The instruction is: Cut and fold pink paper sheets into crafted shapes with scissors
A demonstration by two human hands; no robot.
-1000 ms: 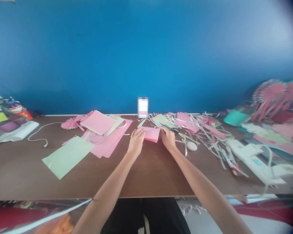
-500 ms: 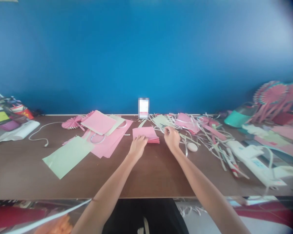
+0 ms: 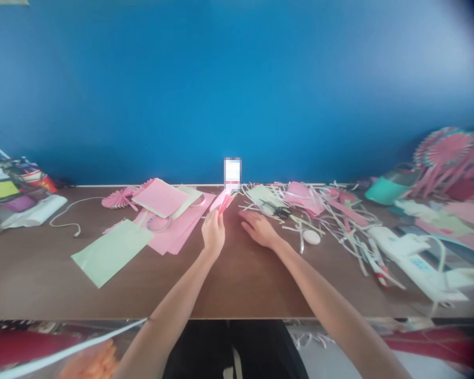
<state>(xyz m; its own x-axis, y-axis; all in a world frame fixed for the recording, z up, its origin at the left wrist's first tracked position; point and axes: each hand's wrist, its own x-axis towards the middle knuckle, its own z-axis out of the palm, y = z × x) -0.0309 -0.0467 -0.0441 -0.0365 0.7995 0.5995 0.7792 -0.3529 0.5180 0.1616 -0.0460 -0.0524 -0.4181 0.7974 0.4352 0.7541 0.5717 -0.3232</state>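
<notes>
My left hand [image 3: 214, 232] is closed on a folded pink paper [image 3: 223, 202] and holds it up on edge above the brown table [image 3: 237, 284]. My right hand [image 3: 257, 229] lies flat on the table just to the right, fingers stretched out, holding nothing. Black-handled scissors [image 3: 278, 211] lie just beyond my right hand among paper strips. A stack of pink sheets [image 3: 174, 226] lies left of my left hand.
A pale green sheet [image 3: 110, 251] lies front left, a pink paper fan [image 3: 117, 199] and a ring of tape [image 3: 157, 222] behind it. Several cut strips [image 3: 339, 221], a white oval [image 3: 310, 237], a glue gun [image 3: 408, 258] and pink rosettes [image 3: 446, 152] fill the right.
The folded pink paper was pressed flat under both hands. My left hand has lifted it on edge, and my right hand has let go and dropped flat onto the table.
</notes>
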